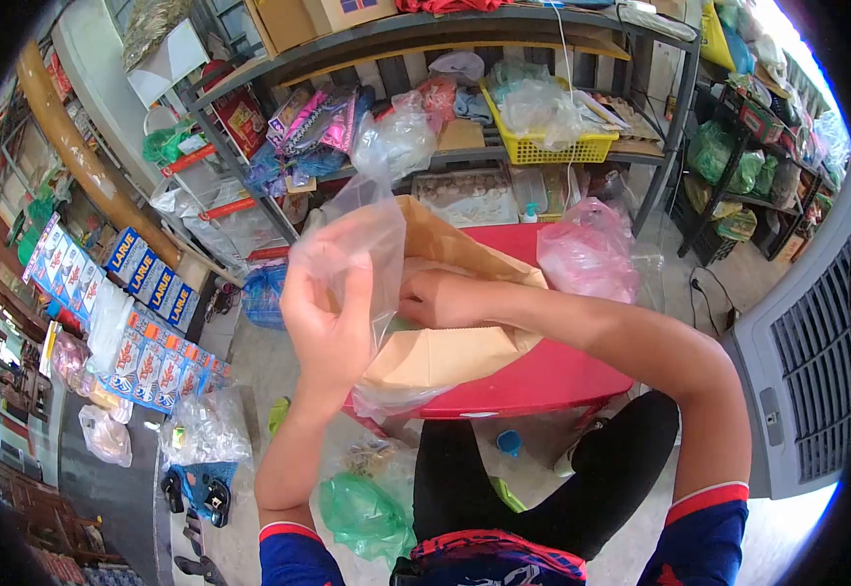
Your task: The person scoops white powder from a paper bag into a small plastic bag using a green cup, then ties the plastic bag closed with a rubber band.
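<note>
Clear plastic is pinched by the raised left grip. Over the red worktop, the right forearm is stretched, the right grip tucked inside the brown paper bag; its closure cannot be told.

Navy sleeves carry red, white-edged cuffs

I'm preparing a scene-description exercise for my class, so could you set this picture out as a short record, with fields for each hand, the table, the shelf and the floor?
Left hand: raised, holding up clear plastic
Right hand: inside an open brown paper bag; fingertips hidden
Table: red, with the paper bag and a pink plastic bag
Shelf: yellow basket containing plastic bags
Floor: green plastic bag, blue cup
</note>
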